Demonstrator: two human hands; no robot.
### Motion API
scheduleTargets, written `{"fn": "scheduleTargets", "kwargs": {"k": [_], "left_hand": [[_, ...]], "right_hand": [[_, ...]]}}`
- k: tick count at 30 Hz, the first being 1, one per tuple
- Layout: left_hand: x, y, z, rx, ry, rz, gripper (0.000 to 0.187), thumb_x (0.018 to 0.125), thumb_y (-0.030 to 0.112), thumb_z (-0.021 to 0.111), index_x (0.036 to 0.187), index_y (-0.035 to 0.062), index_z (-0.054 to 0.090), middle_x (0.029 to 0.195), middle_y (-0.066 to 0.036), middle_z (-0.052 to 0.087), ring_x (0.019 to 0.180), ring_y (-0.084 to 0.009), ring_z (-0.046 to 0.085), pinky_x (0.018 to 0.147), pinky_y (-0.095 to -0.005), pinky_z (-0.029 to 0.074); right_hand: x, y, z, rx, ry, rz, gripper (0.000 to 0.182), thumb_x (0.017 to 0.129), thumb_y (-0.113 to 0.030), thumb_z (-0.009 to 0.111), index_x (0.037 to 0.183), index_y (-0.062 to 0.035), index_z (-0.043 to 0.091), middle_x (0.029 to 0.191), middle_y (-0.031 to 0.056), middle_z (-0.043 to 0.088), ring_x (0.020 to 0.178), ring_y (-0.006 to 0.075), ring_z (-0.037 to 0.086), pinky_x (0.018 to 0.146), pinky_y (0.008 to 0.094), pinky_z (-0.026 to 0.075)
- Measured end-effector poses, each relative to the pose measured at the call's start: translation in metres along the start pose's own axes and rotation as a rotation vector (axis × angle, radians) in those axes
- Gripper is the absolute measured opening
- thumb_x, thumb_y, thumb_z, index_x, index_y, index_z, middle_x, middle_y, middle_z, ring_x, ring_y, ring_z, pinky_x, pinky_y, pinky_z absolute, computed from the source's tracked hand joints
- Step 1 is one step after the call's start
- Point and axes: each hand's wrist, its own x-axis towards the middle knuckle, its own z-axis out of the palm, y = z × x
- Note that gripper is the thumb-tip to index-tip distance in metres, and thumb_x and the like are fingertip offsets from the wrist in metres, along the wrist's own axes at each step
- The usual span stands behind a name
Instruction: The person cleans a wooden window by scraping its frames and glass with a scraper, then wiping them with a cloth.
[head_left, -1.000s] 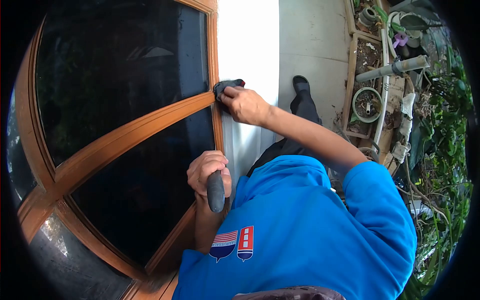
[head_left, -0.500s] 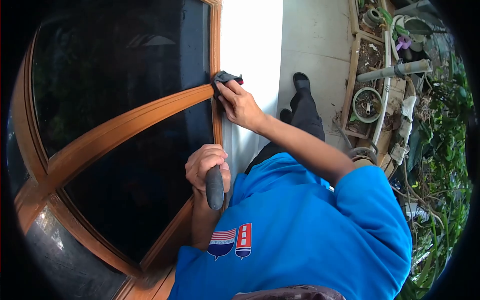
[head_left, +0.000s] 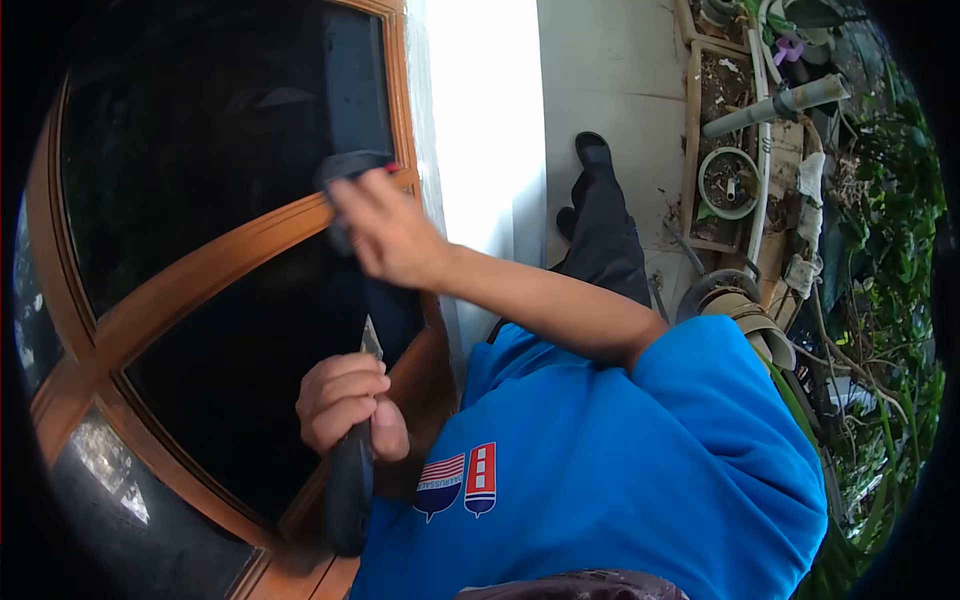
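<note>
A dark grey cloth (head_left: pixel 352 166) with a red edge is bunched under the fingers of my right hand (head_left: pixel 395 232), smeared by motion. It lies over the brown wooden crossbar (head_left: pixel 240 237) of a glazed frame, near the upright at its right end. Lower down, my left hand (head_left: pixel 345 405) is wrapped round the black handle of a knife-like tool (head_left: pixel 348 490). A narrow, pointed metal blade rises from the top of that fist, in front of the lower dark glass pane (head_left: pixel 225 370). The handle's thick end points down toward my blue shirt.
A white wall strip (head_left: pixel 480 130) runs beside the frame. Past my legs lie a pale tiled floor (head_left: pixel 630 70) and a planter holding a round pot (head_left: pixel 728 183). A grey pipe (head_left: pixel 780 105) crosses the planter; leafy plants (head_left: pixel 890 290) fill the far right.
My right hand has slid left along the crossbar with the cloth, away from the upright. My left hand has moved left and down, tilting the tool so its blade now shows.
</note>
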Motion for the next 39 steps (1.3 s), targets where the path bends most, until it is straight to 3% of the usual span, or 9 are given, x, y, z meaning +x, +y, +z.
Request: {"fn": "scheduleTargets", "kwargs": {"k": [3,8,11,15,19,23,25,32,39], "left_hand": [[-0.005,-0.001,0.008,0.005,-0.019,-0.064,0.014,0.079,0.009,0.059,0.088,0.0037,0.051,0.064,-0.009,0.058,0.053,-0.0231,0.061,0.050,-0.0326,0.054],[-0.010,-0.014,0.023,-0.046,-0.052,-0.119,0.015,0.080,0.009,0.060,0.089,0.0017,0.052,0.065,-0.012,0.059,0.053,-0.0249,0.060,0.052,-0.0358,0.053],[-0.017,-0.020,0.034,-0.008,-0.125,-0.160,0.013,0.080,0.004,0.062,0.092,0.0004,0.056,0.075,-0.015,0.063,0.067,-0.0292,0.064,0.065,-0.0394,0.054],[-0.033,-0.032,0.059,0.209,-0.284,-0.143,0.019,0.075,-0.004,0.071,0.092,0.0024,0.064,0.084,-0.012,0.060,0.084,-0.0321,0.065,0.076,-0.0424,0.052],[-0.063,-0.047,0.084,0.259,-0.338,-0.196,0.020,0.074,0.002,0.077,0.094,0.0045,0.071,0.092,-0.011,0.060,0.097,-0.0344,0.065,0.082,-0.0434,0.053],[-0.062,-0.056,0.097,0.250,-0.311,-0.273,0.019,0.076,0.004,0.076,0.095,0.0032,0.072,0.099,-0.013,0.063,0.105,-0.0375,0.064,0.090,-0.0443,0.054],[-0.057,-0.064,0.100,0.234,-0.321,-0.257,0.017,0.077,0.003,0.074,0.093,-0.0013,0.070,0.102,-0.014,0.065,0.107,-0.0395,0.065,0.090,-0.0459,0.055],[-0.039,-0.097,0.103,0.392,-0.296,-0.195,0.011,0.085,-0.002,0.072,0.095,-0.0037,0.066,0.102,-0.016,0.070,0.101,-0.0362,0.070,0.089,-0.0467,0.058],[-0.008,-0.107,0.093,0.407,-0.453,-0.160,0.025,0.082,0.002,0.078,0.103,0.0003,0.064,0.113,-0.017,0.068,0.111,-0.0368,0.066,0.095,-0.0491,0.057]], "right_hand": [[-0.057,0.066,0.002,-0.203,-0.083,0.363,0.049,0.085,0.002,0.056,0.133,0.0082,0.046,0.106,0.0253,0.051,0.086,0.0433,0.062,0.073,0.0474,0.055],[-0.084,0.020,-0.023,-0.347,-0.610,0.461,0.049,0.091,-0.008,0.054,0.136,0.0092,0.047,0.115,0.0246,0.056,0.091,0.0409,0.066,0.080,0.0455,0.056],[-0.125,0.019,-0.044,-0.024,-0.580,0.444,0.038,0.094,-0.014,0.055,0.127,0.0052,0.060,0.108,0.0195,0.060,0.090,0.0302,0.067,0.082,0.0418,0.055],[-0.119,0.008,-0.113,0.798,-0.256,1.217,0.033,0.098,-0.030,0.060,0.105,0.0019,0.068,0.101,0.0106,0.059,0.086,0.0159,0.058,0.080,0.0308,0.047],[-0.107,-0.024,-0.162,0.679,-0.344,0.918,0.058,0.091,-0.051,0.069,0.113,0.0021,0.063,0.108,0.0137,0.061,0.088,0.0217,0.060,0.083,0.0328,0.047],[-0.086,-0.065,-0.165,0.303,-0.415,0.608,0.108,0.064,-0.056,0.089,0.139,0.0042,0.039,0.108,0.0263,0.062,0.091,0.0457,0.067,0.079,0.0500,0.055],[-0.080,-0.065,-0.153,0.119,-0.496,0.566,0.111,0.066,-0.058,0.088,0.142,0.0057,0.037,0.103,0.0238,0.064,0.083,0.0396,0.071,0.069,0.0419,0.057],[-0.053,-0.042,-0.107,-0.131,-0.193,0.368,0.046,0.087,-0.030,0.067,0.113,0.0073,0.060,0.078,0.0119,0.063,0.058,0.0221,0.065,0.053,0.0328,0.054],[-0.040,-0.032,-0.082,-0.189,-0.131,0.333,0.038,0.086,-0.019,0.063,0.111,0.0090,0.057,0.067,0.0074,0.056,0.056,0.0172,0.063,0.048,0.0306,0.052]]}}
